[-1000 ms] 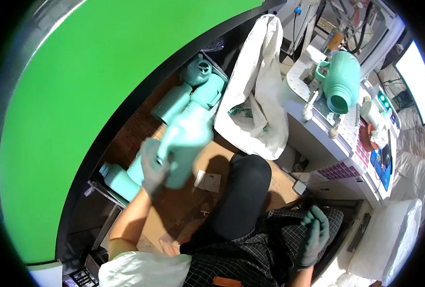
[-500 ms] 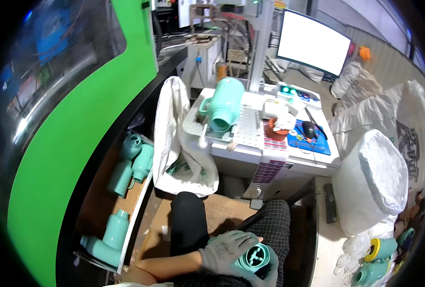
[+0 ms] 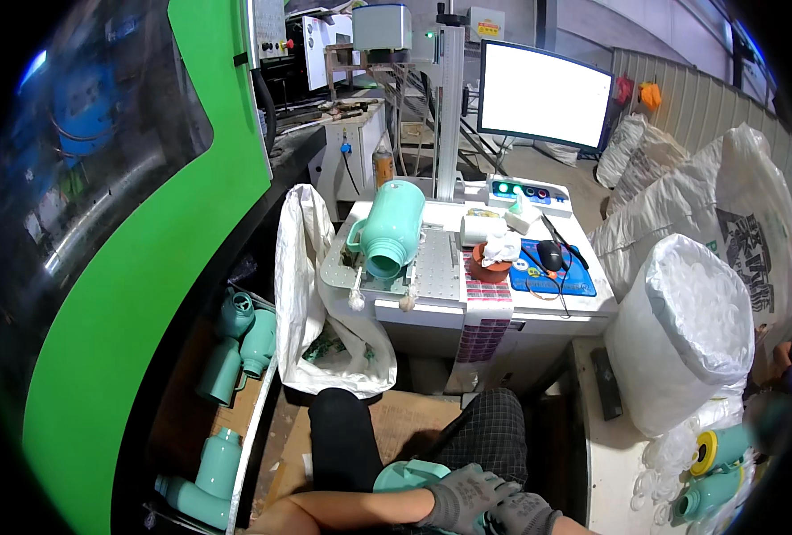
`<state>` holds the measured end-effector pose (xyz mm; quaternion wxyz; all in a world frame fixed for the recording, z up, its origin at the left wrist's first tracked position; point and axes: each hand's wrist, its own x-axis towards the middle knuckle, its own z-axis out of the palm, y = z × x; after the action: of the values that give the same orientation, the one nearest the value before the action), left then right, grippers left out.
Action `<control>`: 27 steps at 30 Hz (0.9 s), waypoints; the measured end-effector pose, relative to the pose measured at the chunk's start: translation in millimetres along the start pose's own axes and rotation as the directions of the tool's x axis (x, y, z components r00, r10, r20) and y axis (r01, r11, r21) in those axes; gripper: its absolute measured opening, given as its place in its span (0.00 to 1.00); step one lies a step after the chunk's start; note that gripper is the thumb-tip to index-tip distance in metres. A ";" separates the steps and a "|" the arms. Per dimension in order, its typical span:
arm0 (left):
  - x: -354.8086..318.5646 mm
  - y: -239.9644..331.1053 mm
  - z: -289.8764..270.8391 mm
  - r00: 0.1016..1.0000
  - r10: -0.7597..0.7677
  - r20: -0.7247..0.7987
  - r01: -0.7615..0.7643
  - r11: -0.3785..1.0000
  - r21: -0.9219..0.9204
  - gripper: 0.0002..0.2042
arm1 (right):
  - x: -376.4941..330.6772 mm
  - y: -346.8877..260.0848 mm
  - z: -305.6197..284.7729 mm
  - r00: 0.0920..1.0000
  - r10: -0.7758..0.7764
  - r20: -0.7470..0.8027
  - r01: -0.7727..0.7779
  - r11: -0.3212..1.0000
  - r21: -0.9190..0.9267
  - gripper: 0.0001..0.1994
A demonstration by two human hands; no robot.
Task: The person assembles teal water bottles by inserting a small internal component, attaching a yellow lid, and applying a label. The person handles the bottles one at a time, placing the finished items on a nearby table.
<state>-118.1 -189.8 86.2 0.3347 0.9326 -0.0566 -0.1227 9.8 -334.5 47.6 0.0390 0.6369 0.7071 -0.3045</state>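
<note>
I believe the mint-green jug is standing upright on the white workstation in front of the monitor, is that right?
Not quite: the head view shows the mint-green jug lying on its side, mouth toward the camera, on the white workstation in front of the monitor.

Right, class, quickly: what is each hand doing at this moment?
Left hand: gloved, closed on the teal jug in the lap.
Right hand: gloved, beside the left at the frame's edge; its grip cannot be told.

White monitor [image 3: 545, 95], bulging sack [image 3: 681, 330]
</note>
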 end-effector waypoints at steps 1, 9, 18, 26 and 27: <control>11.6 -28.5 54.1 0.958 0.102 -0.268 -0.089 0.994 0.061 0.27 | 7.7 4.8 -3.3 0.998 -0.024 0.061 0.028 0.997 -0.065 0.14; -43.2 -93.4 0.1 0.973 -0.191 -0.129 0.153 0.954 -0.256 0.42 | -55.5 19.1 -16.5 0.741 -0.162 -0.651 0.116 0.987 -0.113 0.13; -93.0 -68.6 22.1 0.842 0.168 -0.512 -0.292 0.941 -0.171 0.36 | 162.2 -39.3 -70.6 0.516 -0.046 -0.855 0.402 0.895 0.194 0.32; -104.3 -72.3 -5.8 0.816 0.028 -0.577 -0.112 0.988 -0.110 0.33 | 125.7 12.9 -6.5 0.304 0.077 -0.950 0.332 0.926 0.182 0.12; -112.5 -85.4 -3.8 0.876 -0.232 -0.423 -0.067 0.811 -0.582 0.30 | 112.3 26.4 12.8 0.307 0.153 -0.939 0.325 0.911 0.254 0.10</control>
<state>-223.5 -100.7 56.0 0.5999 0.7881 0.1093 0.0836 9.2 -242.1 -22.6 -0.5303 0.6459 0.5491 -0.0110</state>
